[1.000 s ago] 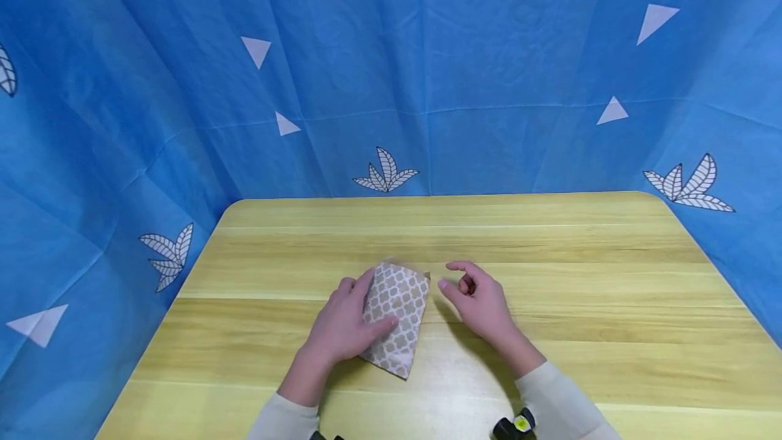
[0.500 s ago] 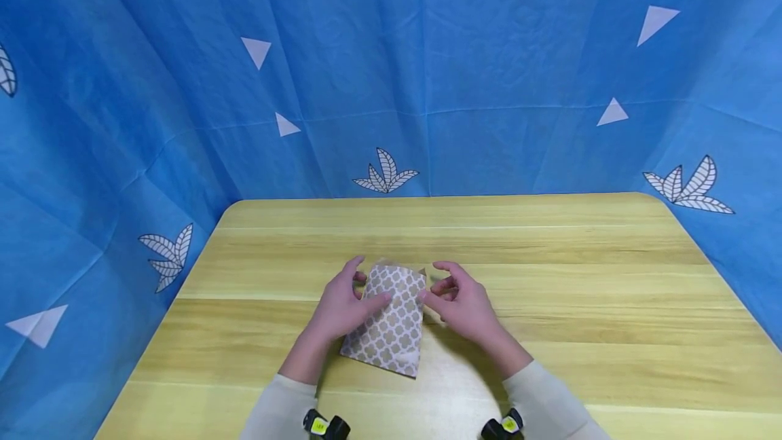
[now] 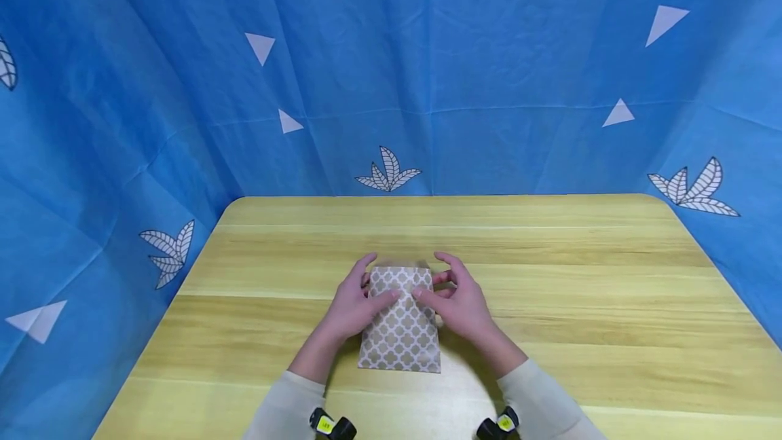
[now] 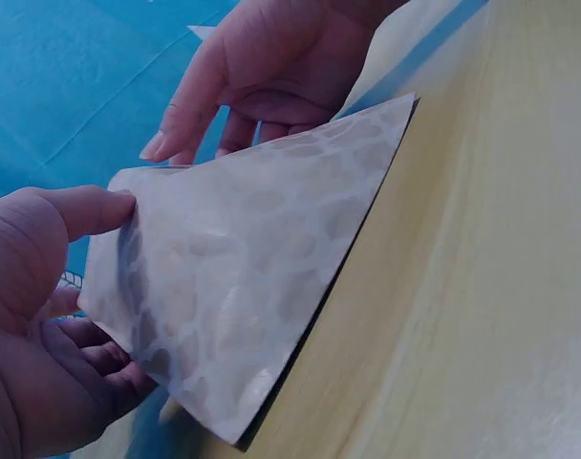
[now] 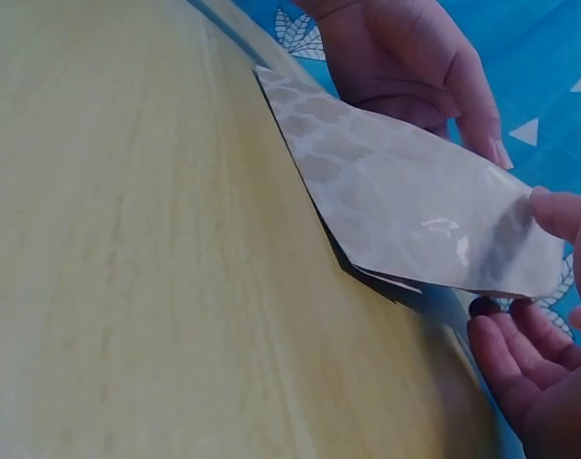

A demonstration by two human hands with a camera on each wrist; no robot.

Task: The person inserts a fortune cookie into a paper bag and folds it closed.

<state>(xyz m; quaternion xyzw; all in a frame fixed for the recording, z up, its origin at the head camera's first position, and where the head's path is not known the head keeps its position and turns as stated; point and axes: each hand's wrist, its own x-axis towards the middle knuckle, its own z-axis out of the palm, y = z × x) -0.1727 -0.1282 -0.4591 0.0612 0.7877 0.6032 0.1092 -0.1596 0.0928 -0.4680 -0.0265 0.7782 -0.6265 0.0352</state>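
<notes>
A flat, folded piece of patterned paper (image 3: pixel 400 341), beige with a white quatrefoil lattice, is held between both hands over the middle of the table. My left hand (image 3: pixel 353 304) grips its left edge, thumb on top and the other fingers underneath. On the opposite edge, my right hand (image 3: pixel 462 304) pinches it the same way. Both thumbs point inward near its far end. Seen from the right wrist, the paper (image 5: pixel 415 201) is slightly glossy and bowed, and its near edge shows more than one layer. Its underside is hidden.
The light wooden table (image 3: pixel 580 304) spreads out on every side of the hands. Behind it and to the left hangs a blue curtain (image 3: pixel 501 60) printed with leaves and white triangles. Small black devices (image 3: pixel 332 424) sit at the wrists.
The right hand has come in from the right and now grips the paper's right edge. The left thumb has moved up along it, and the paper has turned from slanted to nearly straight.
</notes>
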